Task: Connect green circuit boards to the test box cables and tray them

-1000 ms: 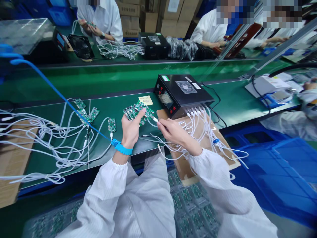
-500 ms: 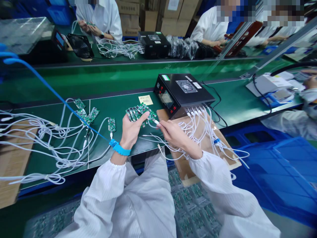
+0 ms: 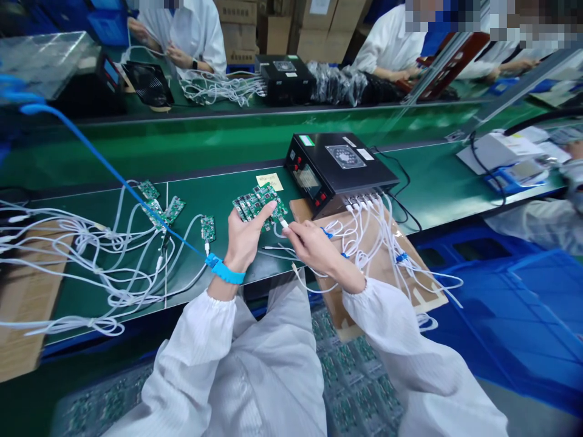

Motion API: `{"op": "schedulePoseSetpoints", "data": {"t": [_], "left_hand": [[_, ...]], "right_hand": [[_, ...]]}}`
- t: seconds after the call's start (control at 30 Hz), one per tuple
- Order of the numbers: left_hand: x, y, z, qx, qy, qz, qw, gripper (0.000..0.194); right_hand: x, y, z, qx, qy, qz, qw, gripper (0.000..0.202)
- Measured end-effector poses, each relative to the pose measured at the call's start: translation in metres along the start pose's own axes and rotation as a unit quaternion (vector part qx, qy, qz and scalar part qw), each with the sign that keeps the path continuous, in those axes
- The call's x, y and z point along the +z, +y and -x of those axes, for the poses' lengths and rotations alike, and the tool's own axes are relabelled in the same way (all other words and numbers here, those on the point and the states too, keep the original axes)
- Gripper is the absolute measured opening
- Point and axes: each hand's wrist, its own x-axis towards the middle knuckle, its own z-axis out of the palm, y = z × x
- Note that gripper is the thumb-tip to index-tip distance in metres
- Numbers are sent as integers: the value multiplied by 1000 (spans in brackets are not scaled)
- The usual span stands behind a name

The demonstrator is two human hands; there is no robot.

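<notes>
Left hand clasps circuit boards; right hand pinches white plug at their 4 o'clock, seating unclear. Risk: skewed push could fan boards loose.

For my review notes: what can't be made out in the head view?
Head view:
- left hand: some fingers hidden behind green printed circuit boards
- yellow paper note: writing too small
- black rectangular box: screen too small to read
- some white cables: cut off by left edge
</notes>
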Motion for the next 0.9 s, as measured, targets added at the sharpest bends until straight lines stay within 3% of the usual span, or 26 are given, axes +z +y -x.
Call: {"op": "schedulePoseSetpoints", "data": {"t": [0.13, 0.23, 0.37, 0.53, 0.7, 0.9], "left_hand": [[3, 3, -2, 24, 25, -7, 999, 42], [4, 2, -4, 52, 61, -30, 996, 43], [6, -3, -9, 74, 75, -43, 993, 42], [4, -11, -16, 95, 84, -29, 992, 47], [-1, -13, -16, 141, 87, -75, 983, 49], [1, -10, -5, 170, 57, -153, 972, 47]], "right_hand": [[-4, -1, 2, -2, 42, -19, 999, 33], [-6, 5, 7, -11, 82, -26, 996, 48], [-6, 12, 10, -22, 123, -24, 992, 34], [-19, 14, 12, 37, 252, -142, 956, 24], [-39, 13, 12, 142, 233, -317, 908, 39], [-42, 2, 2, 134, 248, -332, 900, 39]]}}
